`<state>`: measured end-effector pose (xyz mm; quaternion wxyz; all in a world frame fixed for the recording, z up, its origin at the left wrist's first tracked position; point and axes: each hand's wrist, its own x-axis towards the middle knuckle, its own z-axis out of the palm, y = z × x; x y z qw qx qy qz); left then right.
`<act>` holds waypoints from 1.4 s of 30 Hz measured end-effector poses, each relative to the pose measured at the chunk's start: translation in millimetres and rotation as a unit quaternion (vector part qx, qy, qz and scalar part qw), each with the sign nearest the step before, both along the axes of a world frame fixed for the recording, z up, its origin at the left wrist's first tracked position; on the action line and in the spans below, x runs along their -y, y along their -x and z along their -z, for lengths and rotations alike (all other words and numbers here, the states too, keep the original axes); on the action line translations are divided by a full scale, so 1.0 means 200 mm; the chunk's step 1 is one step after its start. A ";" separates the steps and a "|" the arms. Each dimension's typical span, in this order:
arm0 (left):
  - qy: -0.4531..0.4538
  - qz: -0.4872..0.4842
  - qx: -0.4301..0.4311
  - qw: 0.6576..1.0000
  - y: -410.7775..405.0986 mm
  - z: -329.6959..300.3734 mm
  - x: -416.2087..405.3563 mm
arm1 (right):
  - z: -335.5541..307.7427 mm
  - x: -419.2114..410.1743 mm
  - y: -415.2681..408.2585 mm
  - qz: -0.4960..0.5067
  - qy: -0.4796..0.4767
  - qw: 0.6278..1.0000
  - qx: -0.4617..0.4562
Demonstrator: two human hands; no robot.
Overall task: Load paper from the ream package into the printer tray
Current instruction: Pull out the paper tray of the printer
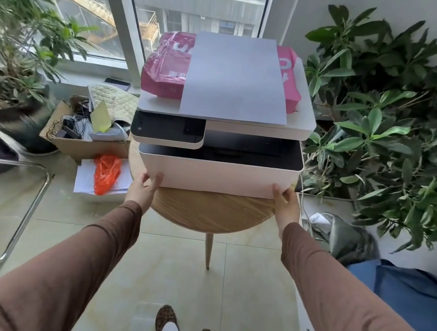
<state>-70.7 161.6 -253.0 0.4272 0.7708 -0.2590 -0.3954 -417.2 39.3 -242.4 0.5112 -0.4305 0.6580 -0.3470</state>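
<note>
Setting: tiled floor by a large window [99,10], leafy potted plants [385,124] on both sides, a cluttered cardboard box [87,134] at floor level to the left.
Support: small round wooden table [206,213]; the printer overhangs most of its top.
Printer [219,149]: white body, dark control panel [167,129] at upper left, dark output bay below the scanner lid.
Printer tray [217,178]: the pale front panel at the base, apparently closed or barely drawn out; the seam is hard to read from above.
Ream package [166,64]: pink wrapper, torn open, lying on the scanner lid, well above the tray.
Loose paper [235,77]: a white sheet or thin stack resting on the package and lid, its near edge close to the lid's front rim.
Left hand [142,186]: fingers spread moderately, curled round the tray's lower left corner, thumb on the front face; holding nothing but the panel.
Right hand [285,200]: mirrors it at the lower right corner, fingers partly hidden behind the edge.
Risk: a sharp pull could drag the whole printer forward on the small table, or jolt the loose paper and package off the lid; uneven force from the two hands could skew and jam the tray.
</note>
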 end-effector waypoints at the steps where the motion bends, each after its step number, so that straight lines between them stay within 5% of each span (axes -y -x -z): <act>1: -0.001 -0.006 -0.001 1.000 -0.02 0.03 0.01 | 0.02 0.00 -0.01 0.012 0.002 1.000 0.003; 13: 0.018 -0.057 0.016 0.998 0.00 0.06 0.04 | 0.03 -0.02 -0.04 0.081 0.052 0.993 -0.067; 27: 0.009 -0.028 0.003 1.000 -0.06 0.00 0.03 | -0.01 0.02 0.06 0.018 0.043 0.995 -0.093; 35: -0.020 -0.021 0.102 0.994 -0.04 0.05 -0.04 | 0.01 -0.08 0.09 0.057 0.038 0.990 -0.121; 42: -0.014 -0.014 0.048 0.999 0.01 0.03 -0.18 | -0.02 -0.16 0.15 0.006 -0.001 0.992 -0.126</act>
